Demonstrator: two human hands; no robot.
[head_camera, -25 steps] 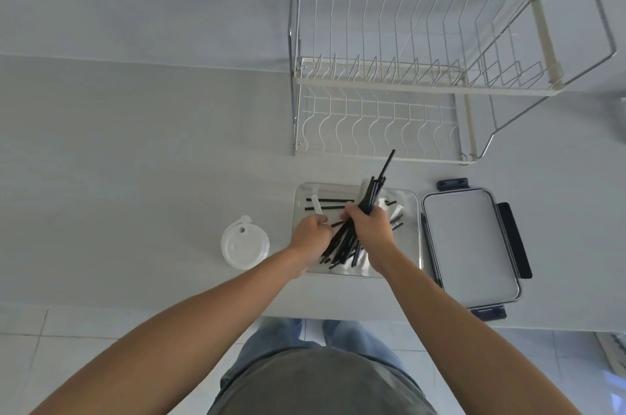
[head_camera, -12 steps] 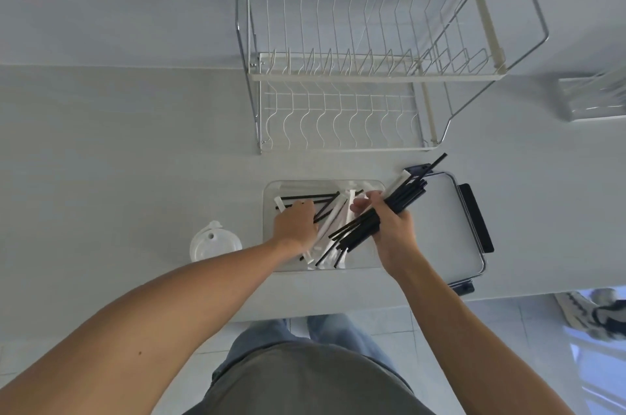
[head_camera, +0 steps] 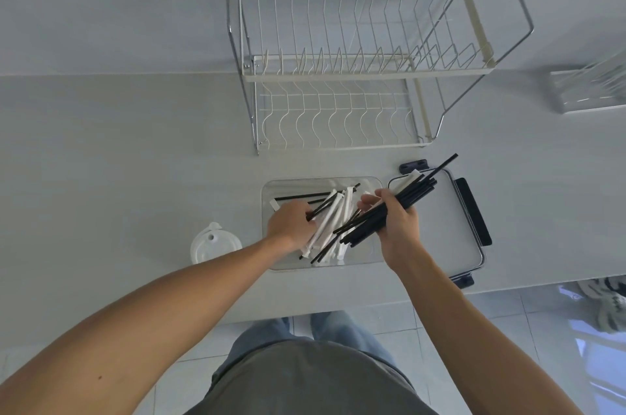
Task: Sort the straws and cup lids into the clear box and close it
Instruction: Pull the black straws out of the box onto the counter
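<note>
Counter (head_camera: 135, 177) as before, right hand (head_camera: 394, 228) still gripping black straws (head_camera: 410, 197), left hand (head_camera: 291, 224) curled among box (head_camera: 372, 255) straws.

A person is standing at a pale counter (head_camera: 135, 160), looking down at both bare forearms. The right hand (head_camera: 396, 224) is gripping a bundle of black straws (head_camera: 399, 204) slanting up to the right over the clear box (head_camera: 369, 184). The left hand (head_camera: 291, 224) is reaching into the box, fingers curled among white wrapped straws (head_camera: 330, 224) and loose black ones. The box is sitting near the counter's front edge. Its lid (head_camera: 450, 228), with dark clasps, is lying just right of it. White cup lids (head_camera: 213, 243) are resting to the left. A wire dish rack (head_camera: 355, 58) is standing along the back edge.
</note>
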